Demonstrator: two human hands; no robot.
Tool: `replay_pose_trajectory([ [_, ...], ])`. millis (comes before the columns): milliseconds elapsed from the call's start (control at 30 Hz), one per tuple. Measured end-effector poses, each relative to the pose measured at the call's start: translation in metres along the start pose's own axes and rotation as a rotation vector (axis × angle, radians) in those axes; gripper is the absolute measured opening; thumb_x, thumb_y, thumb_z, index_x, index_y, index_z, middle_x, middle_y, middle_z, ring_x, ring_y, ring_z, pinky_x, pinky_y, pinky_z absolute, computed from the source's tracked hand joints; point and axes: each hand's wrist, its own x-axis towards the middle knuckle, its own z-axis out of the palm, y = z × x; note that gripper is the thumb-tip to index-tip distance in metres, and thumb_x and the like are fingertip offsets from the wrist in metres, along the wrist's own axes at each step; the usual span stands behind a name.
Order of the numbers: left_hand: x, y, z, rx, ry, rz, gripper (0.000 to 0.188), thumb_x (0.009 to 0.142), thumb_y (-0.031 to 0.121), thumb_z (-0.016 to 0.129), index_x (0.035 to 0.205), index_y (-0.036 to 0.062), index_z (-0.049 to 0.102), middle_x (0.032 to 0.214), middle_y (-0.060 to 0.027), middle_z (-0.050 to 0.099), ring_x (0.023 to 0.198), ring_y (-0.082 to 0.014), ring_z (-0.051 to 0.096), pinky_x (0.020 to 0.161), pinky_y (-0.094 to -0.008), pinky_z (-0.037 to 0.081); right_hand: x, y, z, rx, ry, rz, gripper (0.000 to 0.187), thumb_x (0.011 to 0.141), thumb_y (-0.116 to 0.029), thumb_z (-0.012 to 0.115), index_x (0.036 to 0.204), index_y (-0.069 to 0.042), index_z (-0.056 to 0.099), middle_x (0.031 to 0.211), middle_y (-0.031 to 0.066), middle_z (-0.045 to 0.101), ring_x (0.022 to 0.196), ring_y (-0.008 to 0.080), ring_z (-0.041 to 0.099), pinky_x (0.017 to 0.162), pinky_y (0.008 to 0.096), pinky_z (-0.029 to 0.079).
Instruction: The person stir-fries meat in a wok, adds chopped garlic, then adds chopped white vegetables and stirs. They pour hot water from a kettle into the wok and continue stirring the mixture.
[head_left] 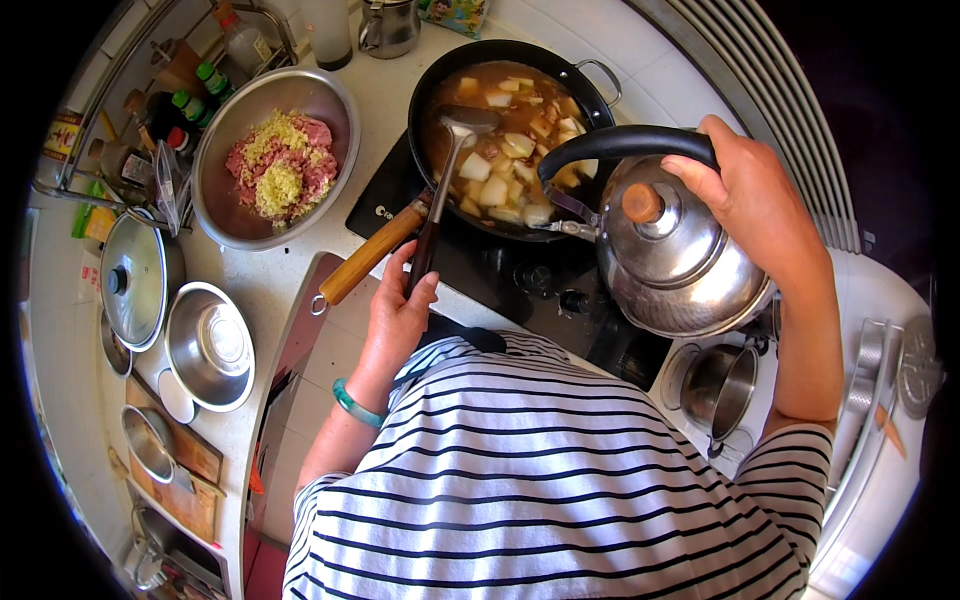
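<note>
My right hand (750, 190) is wrapped round the black handle of a steel kettle (675, 275) with a wooden lid knob. The kettle tilts leftward, its spout at the near right rim of a black wok (424, 78). In the wok, pale chunks (493, 190) sit in brown broth. Whether water is flowing from the spout is hard to make out. My left hand (388, 325) grips the dark handle of a spatula (447, 180), whose metal blade rests in the broth. Beside those fingers juts the wok's wooden handle (375, 254).
Left of the wok stands a steel bowl (213, 185) of minced meat topped with chopped yellowish bits. Bottles (245, 45) crowd a rack behind it. A lidded pot (135, 280) and empty steel bowl (210, 345) sit nearer. Under the wok is a black cooktop (500, 285); a small pot (720, 390) stands right.
</note>
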Motion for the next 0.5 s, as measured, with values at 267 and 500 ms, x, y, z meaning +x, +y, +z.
replay_pose_trajectory([
  [267, 0.0006, -0.0017, -0.0003, -0.014, -0.007, -0.014, 0.052, 0.097, 0.02, 0.059, 0.143, 0.0081, 0.038, 0.077, -0.0009, 0.053, 0.059, -0.0078, 0.045, 0.052, -0.022, 0.037, 0.0009, -0.0033, -0.0007, 0.006, -0.014, 0.004, 0.043, 0.089, -0.037, 0.065, 0.083, 0.003, 0.053, 0.061, 0.0182, 0.053, 0.053, 0.0286, 0.051, 0.054, 0.0377, 0.044],
  [500, 0.0007, -0.0015, -0.0003, -0.024, -0.006, -0.019, 0.052, 0.097, 0.02, 0.059, 0.143, 0.0082, 0.038, 0.077, -0.0011, 0.053, 0.059, -0.0078, 0.045, 0.052, -0.0218, 0.038, 0.0013, -0.0051, -0.0012, -0.013, -0.02, -0.017, 0.041, 0.09, -0.036, 0.064, 0.084, 0.003, 0.053, 0.062, 0.0179, 0.054, 0.053, 0.027, 0.054, 0.054, 0.0372, 0.044],
])
